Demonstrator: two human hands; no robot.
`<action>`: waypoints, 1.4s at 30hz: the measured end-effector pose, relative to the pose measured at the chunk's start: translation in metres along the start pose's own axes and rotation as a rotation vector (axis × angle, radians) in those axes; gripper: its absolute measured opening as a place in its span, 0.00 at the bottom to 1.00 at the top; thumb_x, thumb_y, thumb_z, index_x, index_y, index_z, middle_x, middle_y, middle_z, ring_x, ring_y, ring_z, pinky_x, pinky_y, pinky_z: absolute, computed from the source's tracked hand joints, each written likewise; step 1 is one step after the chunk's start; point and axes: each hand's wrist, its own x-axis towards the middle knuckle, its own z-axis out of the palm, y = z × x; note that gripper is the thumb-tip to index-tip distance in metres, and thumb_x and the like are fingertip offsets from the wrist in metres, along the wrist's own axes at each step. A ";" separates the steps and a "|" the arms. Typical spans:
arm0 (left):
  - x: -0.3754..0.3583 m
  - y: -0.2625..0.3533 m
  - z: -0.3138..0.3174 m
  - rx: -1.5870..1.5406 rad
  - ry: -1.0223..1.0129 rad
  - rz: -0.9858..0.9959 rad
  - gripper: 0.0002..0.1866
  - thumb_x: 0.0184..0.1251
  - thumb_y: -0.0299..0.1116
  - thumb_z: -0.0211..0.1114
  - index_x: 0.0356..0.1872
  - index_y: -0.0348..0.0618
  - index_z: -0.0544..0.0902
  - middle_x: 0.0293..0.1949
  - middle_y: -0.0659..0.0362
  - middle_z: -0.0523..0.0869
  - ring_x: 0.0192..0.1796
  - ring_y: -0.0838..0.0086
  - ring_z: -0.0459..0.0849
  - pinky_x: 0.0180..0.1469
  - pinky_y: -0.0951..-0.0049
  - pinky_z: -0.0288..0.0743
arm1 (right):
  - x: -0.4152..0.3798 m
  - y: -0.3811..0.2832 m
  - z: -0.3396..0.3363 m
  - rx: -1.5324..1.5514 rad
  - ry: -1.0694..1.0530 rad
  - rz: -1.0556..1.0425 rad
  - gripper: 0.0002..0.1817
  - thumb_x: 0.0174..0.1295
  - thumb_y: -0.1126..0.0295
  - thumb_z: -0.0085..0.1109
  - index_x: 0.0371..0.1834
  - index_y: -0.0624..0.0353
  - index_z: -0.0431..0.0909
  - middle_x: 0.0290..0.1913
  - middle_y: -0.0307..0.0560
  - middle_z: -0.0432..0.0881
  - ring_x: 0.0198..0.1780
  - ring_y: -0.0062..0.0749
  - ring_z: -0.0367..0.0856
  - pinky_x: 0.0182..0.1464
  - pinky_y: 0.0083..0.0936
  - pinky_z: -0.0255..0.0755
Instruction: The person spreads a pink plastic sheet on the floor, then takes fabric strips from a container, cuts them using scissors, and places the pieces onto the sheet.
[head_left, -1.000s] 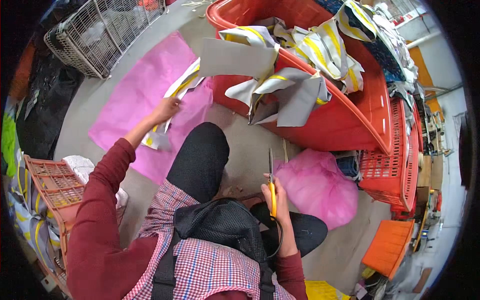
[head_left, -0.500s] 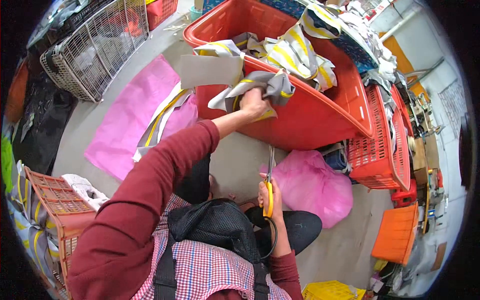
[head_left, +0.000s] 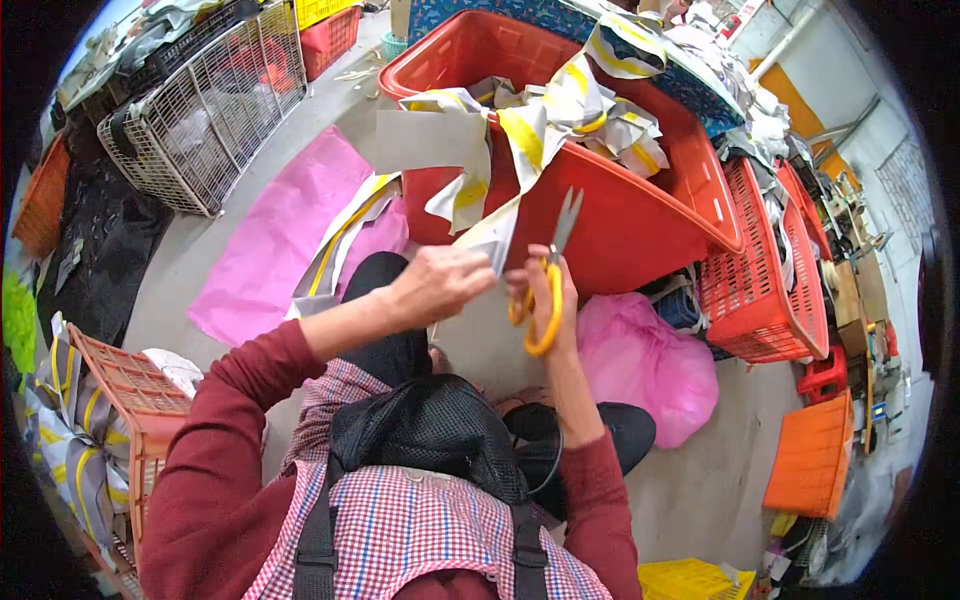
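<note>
My left hand is closed on the end of a grey and white fabric strip with a yellow stripe. The strip runs up from my fingers, over the near rim of a red tub. In my right hand is a pair of scissors with yellow handles, blades pointing up and slightly parted. The scissors are close to the right of the strip. Bundled strips of the same kind lie in the tub, and a pale grey flat piece hangs over its left corner.
A pink sheet lies on the floor to the left, with striped strips on it. A full pink bag sits at right, near a red basket and an orange crate. A wire basket stands at upper left.
My left hand has come down from the tub's rim towards me, pulling the strip out straight. My right hand has risen with the scissors, up beside the left hand.
</note>
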 end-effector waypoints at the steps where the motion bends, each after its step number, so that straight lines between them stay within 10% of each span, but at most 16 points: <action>1: -0.002 0.005 0.008 -0.091 0.009 0.040 0.07 0.48 0.28 0.61 0.31 0.45 0.75 0.27 0.59 0.74 0.29 0.67 0.80 0.30 0.67 0.76 | 0.011 0.003 0.005 -0.023 -0.054 -0.035 0.16 0.62 0.68 0.61 0.50 0.57 0.70 0.26 0.34 0.73 0.21 0.14 0.70 0.20 0.14 0.65; 4: -0.006 0.007 -0.001 -0.266 -0.090 0.135 0.11 0.50 0.25 0.62 0.37 0.44 0.79 0.27 0.58 0.75 0.28 0.67 0.79 0.31 0.69 0.74 | 0.030 0.013 0.008 -0.120 -0.066 -0.116 0.22 0.52 0.76 0.67 0.49 0.58 0.69 0.27 0.36 0.73 0.21 0.15 0.71 0.22 0.16 0.66; 8: -0.012 -0.015 0.002 -0.807 0.258 -0.717 0.09 0.67 0.27 0.57 0.45 0.36 0.80 0.35 0.57 0.82 0.40 0.74 0.81 0.41 0.75 0.74 | 0.024 -0.006 0.001 -0.092 -0.085 -0.033 0.22 0.50 0.77 0.66 0.48 0.57 0.69 0.28 0.36 0.71 0.22 0.18 0.70 0.23 0.16 0.67; 12: -0.015 -0.018 0.076 -1.106 0.050 -0.501 0.14 0.64 0.31 0.64 0.47 0.36 0.77 0.38 0.61 0.83 0.42 0.79 0.80 0.46 0.74 0.75 | 0.025 -0.024 0.000 -0.209 -0.215 -0.168 0.22 0.51 0.76 0.65 0.50 0.58 0.70 0.31 0.36 0.72 0.25 0.18 0.71 0.26 0.17 0.69; 16: -0.008 -0.016 0.083 -1.356 -0.007 -0.734 0.21 0.63 0.36 0.67 0.52 0.35 0.75 0.45 0.61 0.83 0.46 0.80 0.79 0.49 0.73 0.74 | 0.030 -0.054 -0.002 -0.284 -0.216 -0.229 0.23 0.51 0.77 0.65 0.51 0.59 0.71 0.32 0.36 0.74 0.30 0.16 0.72 0.31 0.15 0.69; 22: 0.021 -0.006 0.057 -1.164 0.093 -0.577 0.09 0.65 0.30 0.60 0.43 0.38 0.80 0.31 0.66 0.81 0.36 0.82 0.78 0.43 0.77 0.73 | 0.038 -0.084 0.010 -0.229 -0.247 -0.274 0.25 0.50 0.78 0.65 0.54 0.60 0.71 0.33 0.37 0.75 0.33 0.16 0.73 0.36 0.14 0.69; 30: 0.029 -0.015 -0.060 -1.122 0.071 -0.877 0.15 0.72 0.40 0.54 0.32 0.37 0.78 0.27 0.65 0.79 0.31 0.81 0.75 0.36 0.78 0.70 | 0.030 -0.087 -0.015 -0.172 -0.145 -0.358 0.25 0.53 0.81 0.64 0.55 0.57 0.70 0.35 0.36 0.77 0.35 0.15 0.74 0.38 0.13 0.69; 36: -0.032 -0.048 -0.063 -0.362 0.027 -0.314 0.07 0.63 0.30 0.62 0.30 0.36 0.81 0.28 0.61 0.81 0.31 0.80 0.77 0.35 0.75 0.71 | 0.014 -0.018 0.000 -0.213 -0.244 -0.174 0.20 0.57 0.76 0.59 0.53 0.57 0.70 0.29 0.36 0.73 0.27 0.15 0.71 0.26 0.11 0.67; 38: -0.052 -0.050 -0.070 -0.735 -0.131 -0.793 0.08 0.66 0.31 0.63 0.36 0.35 0.83 0.31 0.63 0.81 0.37 0.82 0.77 0.41 0.76 0.72 | 0.028 0.003 -0.013 0.333 -0.303 0.328 0.12 0.68 0.68 0.50 0.53 0.48 0.68 0.27 0.32 0.69 0.24 0.12 0.67 0.21 0.09 0.61; 39: -0.059 -0.050 -0.072 -0.838 -0.085 -0.852 0.08 0.66 0.31 0.63 0.36 0.35 0.83 0.31 0.63 0.82 0.36 0.82 0.77 0.41 0.77 0.72 | 0.016 0.008 -0.005 -0.298 -0.254 -0.178 0.11 0.70 0.65 0.49 0.53 0.49 0.69 0.28 0.31 0.68 0.24 0.11 0.65 0.22 0.08 0.60; 42: -0.066 -0.043 -0.085 -0.973 -0.071 -1.028 0.09 0.66 0.31 0.63 0.37 0.34 0.84 0.32 0.64 0.84 0.34 0.85 0.78 0.38 0.81 0.73 | -0.007 -0.038 0.006 -0.402 -0.453 -0.045 0.18 0.67 0.71 0.53 0.60 0.55 0.67 0.29 0.32 0.64 0.30 0.15 0.61 0.36 0.14 0.64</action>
